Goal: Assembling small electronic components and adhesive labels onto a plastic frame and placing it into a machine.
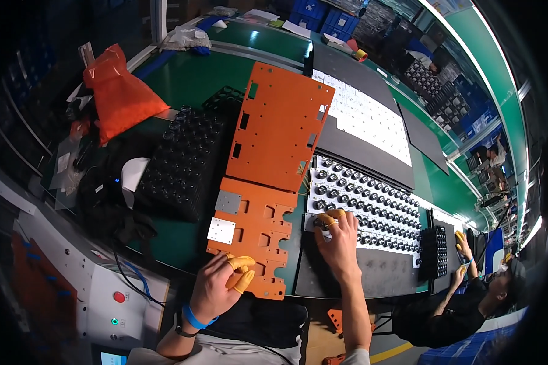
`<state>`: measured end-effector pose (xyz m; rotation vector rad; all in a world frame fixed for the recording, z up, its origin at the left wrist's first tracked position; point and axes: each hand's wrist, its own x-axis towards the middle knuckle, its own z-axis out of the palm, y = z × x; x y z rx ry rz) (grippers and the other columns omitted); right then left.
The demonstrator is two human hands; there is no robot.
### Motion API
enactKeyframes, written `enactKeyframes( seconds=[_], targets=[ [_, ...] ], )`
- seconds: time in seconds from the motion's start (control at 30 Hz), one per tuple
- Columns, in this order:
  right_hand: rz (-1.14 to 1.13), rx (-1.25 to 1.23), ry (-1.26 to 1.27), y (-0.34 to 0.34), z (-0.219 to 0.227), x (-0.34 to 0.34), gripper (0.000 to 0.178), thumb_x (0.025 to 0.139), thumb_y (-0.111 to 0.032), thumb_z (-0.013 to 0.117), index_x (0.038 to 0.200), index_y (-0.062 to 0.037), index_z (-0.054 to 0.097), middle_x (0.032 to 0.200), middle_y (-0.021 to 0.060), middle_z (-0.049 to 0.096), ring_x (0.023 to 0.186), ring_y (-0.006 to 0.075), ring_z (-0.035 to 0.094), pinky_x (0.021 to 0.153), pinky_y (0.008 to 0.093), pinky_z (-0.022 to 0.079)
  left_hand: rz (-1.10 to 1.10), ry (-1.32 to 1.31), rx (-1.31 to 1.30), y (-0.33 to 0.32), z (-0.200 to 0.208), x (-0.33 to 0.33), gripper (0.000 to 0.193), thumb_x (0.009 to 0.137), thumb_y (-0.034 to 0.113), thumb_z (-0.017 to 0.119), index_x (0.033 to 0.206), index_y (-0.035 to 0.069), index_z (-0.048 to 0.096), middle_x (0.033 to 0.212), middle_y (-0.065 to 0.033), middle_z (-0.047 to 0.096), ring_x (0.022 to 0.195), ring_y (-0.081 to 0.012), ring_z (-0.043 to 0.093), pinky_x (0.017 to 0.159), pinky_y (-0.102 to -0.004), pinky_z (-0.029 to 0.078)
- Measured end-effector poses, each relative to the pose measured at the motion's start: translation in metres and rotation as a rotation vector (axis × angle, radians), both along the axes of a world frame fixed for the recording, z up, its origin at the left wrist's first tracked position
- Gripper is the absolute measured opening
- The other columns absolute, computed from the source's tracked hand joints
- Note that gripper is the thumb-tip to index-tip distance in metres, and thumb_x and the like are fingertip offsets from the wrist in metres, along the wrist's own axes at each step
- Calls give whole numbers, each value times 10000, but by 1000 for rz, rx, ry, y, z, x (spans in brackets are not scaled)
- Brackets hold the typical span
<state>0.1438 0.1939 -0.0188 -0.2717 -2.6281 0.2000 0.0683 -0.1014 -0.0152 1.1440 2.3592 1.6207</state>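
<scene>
My right hand [340,246], with yellow finger cots, is over the near left corner of a white board [408,236] carrying rows of round black lens-like parts. Its fingers are closed around one round black part [318,223], mostly covered by the fingertips. My left hand [216,285], also in yellow finger cots and with a blue wristband, hovers by the near edge of an orange fixture plate [225,210]. Its thumb and fingers curl together; anything between them is too small to make out. A white square plate [221,231] and a grey one [228,202] rest on the fixture, whose orange lid [280,131] is raised.
Left of the fixture stands a stack of black trays [179,164], with a red bag [119,91] behind. White sheets [371,118] lie on dark mats farther back. A co-worker [469,298] sits at right beside a black tray [433,252]. A control box [97,292] stands lower left.
</scene>
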Motion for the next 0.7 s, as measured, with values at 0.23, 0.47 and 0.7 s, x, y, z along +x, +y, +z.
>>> enactKeyframes(
  seconds=[0.23, 0.47, 0.7],
  targets=[
    [0, 15, -37, 0, 5, 2, 332, 755, -61, 802, 1076, -45, 721, 1139, 116, 639, 1061, 323, 568, 982, 450, 439, -1, 24, -4, 1, -1, 1, 174, 899, 115, 764, 1034, 15, 718, 897, -124, 716, 828, -309, 686, 746, -376, 555],
    [7, -13, 37, -7, 0, 2, 422, 772, -103, 824, 1172, -94, 690, 1130, 100, 623, 1038, 320, 557, 927, 448, 440, -3, -39, -40, -3, 8, 1, 176, 900, 106, 763, 1041, 12, 716, 905, -126, 716, 838, -309, 685, 743, -374, 555],
    [151, -72, 219, -36, -14, 8, 464, 760, -11, 807, 1204, -85, 691, 1058, 115, 624, 936, 335, 565, 821, 441, 456, 291, -44, -53, -12, 13, -4, 234, 893, 55, 759, 1115, 12, 696, 938, -112, 629, 775, -214, 585, 679, -289, 491]
  ],
)
